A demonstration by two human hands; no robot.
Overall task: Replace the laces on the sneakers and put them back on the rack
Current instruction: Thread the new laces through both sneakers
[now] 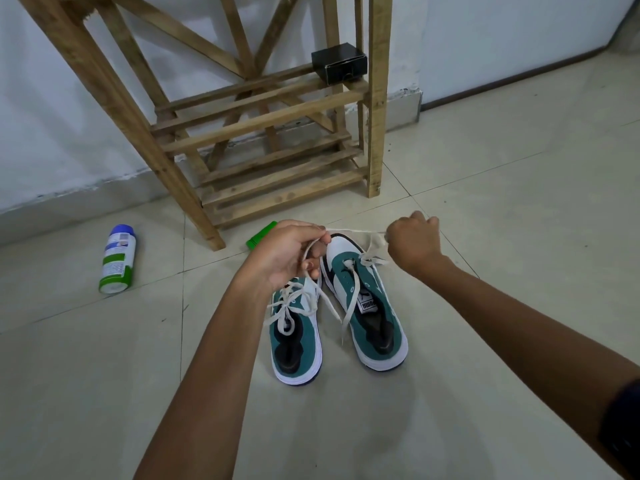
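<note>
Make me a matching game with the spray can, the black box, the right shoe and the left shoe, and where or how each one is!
Things:
1. spray can
2. black box
3. right sneaker
4. left sneaker

States:
A. lace tied in a bow
B. lying on its side on the floor
C. lace being pulled by both hands
D. sitting on a rack slat

Pairs: 1-B, 2-D, 3-C, 4-A
</note>
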